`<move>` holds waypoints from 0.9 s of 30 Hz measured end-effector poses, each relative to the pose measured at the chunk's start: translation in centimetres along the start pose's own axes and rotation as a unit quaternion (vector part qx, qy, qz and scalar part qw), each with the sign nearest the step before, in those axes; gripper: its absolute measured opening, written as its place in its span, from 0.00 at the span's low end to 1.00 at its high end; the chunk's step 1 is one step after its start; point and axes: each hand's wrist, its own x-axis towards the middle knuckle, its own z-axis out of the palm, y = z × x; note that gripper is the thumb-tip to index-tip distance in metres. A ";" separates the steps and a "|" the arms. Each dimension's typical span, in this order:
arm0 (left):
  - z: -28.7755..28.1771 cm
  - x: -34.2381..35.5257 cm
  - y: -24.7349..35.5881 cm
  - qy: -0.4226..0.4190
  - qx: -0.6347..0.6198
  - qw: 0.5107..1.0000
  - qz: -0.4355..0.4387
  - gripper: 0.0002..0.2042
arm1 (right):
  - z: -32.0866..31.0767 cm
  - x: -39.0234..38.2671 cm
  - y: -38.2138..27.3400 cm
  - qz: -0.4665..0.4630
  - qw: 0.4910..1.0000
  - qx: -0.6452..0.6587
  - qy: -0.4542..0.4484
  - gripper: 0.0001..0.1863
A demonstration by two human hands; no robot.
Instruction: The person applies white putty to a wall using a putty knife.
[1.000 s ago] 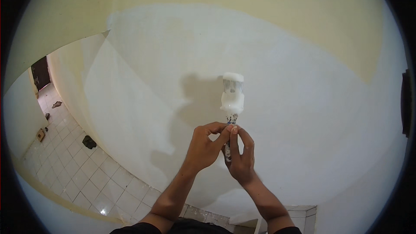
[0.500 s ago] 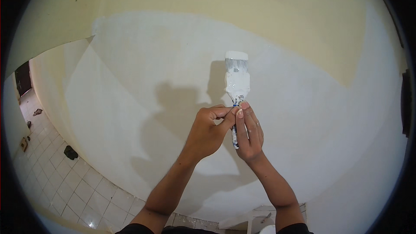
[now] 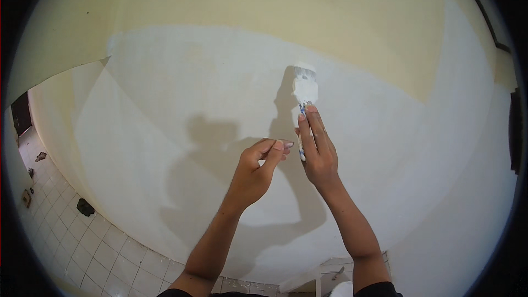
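My right hand (image 3: 319,151) is closed round the handle of a paintbrush (image 3: 306,89), held upright with its bristles up. White paint coats the brush's wide body and bristle tips, and the blue-and-white handle is spattered. Just left of and below the brush, apart from it, is my left hand (image 3: 257,168), its thumb pressed to the fingers. Whether it pinches anything small I cannot make out. Facing both hands is a wall (image 3: 220,77), white in its middle part and pale yellow above.
White floor tiles (image 3: 118,258) run along the wall's foot at lower left. A dark object (image 3: 85,207) lies on them, with several smaller things farther off near a doorway (image 3: 22,114). At the bottom, a white round thing (image 3: 342,290) shows beside my right arm.
My left hand has come off the brush and moved left and slightly down. My right hand has raised the brush's handle, and its fingers now lie higher along it.
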 end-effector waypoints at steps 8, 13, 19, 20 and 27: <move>-1.1 -2.8 -2.0 0.083 0.025 0.996 0.026 0.14 | 1.0 0.3 -1.7 -0.048 0.994 -0.011 -0.099 0.20; -3.2 -6.0 -2.9 0.109 -0.008 0.993 0.041 0.13 | 0.2 -2.1 -5.5 -0.101 0.976 0.016 -0.191 0.21; -4.5 -7.3 -2.8 0.103 -0.015 0.994 0.024 0.13 | -2.3 -1.5 -6.9 -0.007 0.932 0.196 -0.305 0.22; -4.5 -7.2 -2.6 0.103 -0.015 0.994 0.023 0.13 | -2.2 -1.1 -6.6 -0.007 0.931 0.198 -0.307 0.22; -4.7 -6.1 -2.1 0.078 -0.035 0.996 0.031 0.13 | -0.8 5.8 -0.7 0.082 0.969 0.159 -0.168 0.20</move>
